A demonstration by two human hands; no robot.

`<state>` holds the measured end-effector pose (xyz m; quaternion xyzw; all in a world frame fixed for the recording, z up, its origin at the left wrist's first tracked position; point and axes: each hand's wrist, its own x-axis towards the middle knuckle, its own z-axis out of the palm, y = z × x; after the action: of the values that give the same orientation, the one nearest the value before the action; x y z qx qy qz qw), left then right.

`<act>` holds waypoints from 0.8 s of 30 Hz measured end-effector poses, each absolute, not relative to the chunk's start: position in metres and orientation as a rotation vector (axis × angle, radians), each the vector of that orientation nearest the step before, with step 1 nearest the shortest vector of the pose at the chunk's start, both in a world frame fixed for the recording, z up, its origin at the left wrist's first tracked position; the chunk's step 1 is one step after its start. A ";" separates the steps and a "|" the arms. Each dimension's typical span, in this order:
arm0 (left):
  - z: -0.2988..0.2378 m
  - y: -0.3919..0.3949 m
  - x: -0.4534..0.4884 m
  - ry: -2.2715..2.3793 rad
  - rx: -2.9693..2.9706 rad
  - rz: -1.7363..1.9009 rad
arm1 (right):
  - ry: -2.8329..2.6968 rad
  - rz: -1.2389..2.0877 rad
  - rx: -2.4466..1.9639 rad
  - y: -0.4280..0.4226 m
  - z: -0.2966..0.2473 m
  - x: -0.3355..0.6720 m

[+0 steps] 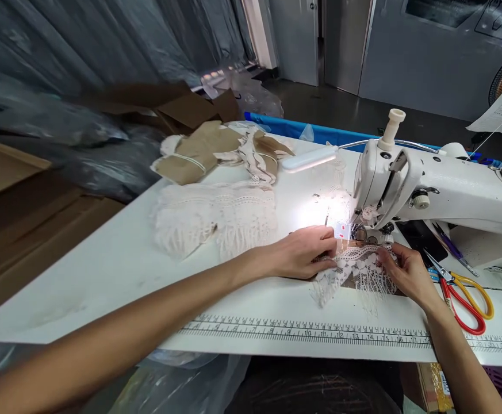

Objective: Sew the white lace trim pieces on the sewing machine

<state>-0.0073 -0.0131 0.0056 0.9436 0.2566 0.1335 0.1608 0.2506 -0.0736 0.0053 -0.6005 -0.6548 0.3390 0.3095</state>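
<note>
A white sewing machine (427,184) stands at the right of a white table (117,276), its lamp lighting the needle area. A strip of white lace trim (354,270) lies on a brown piece (356,282) under the presser foot. My left hand (302,253) rests flat on the lace's left end, fingers together and pressing it down. My right hand (406,270) pinches the lace's right edge close to the needle.
A pile of white lace (216,218) and brown pieces bound with bands (207,149) lie at the table's back left. Red- and yellow-handled scissors (466,299) lie at the right. A ruler scale (320,333) runs along the front edge. Cardboard and plastic sheeting fill the left.
</note>
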 end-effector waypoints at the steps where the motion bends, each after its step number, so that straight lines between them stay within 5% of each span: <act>1: 0.006 -0.020 -0.010 0.726 2.671 0.405 | -1.729 0.918 -1.545 -0.076 0.008 0.249; 10: 0.056 -0.049 -0.023 0.718 2.080 0.407 | -1.550 1.400 -1.288 -0.101 0.046 0.252; 18: 0.004 -0.024 -0.021 0.934 2.792 0.706 | -1.756 0.624 -1.709 -0.066 0.007 0.244; 24: -0.007 -0.036 -0.017 0.521 2.956 0.615 | -1.769 0.631 -1.836 -0.073 0.014 0.249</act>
<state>-0.0167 -0.0361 -0.0066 0.9641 0.1698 0.2004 0.0388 0.2494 -0.0735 0.0138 -0.6759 -0.6514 0.2324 0.2546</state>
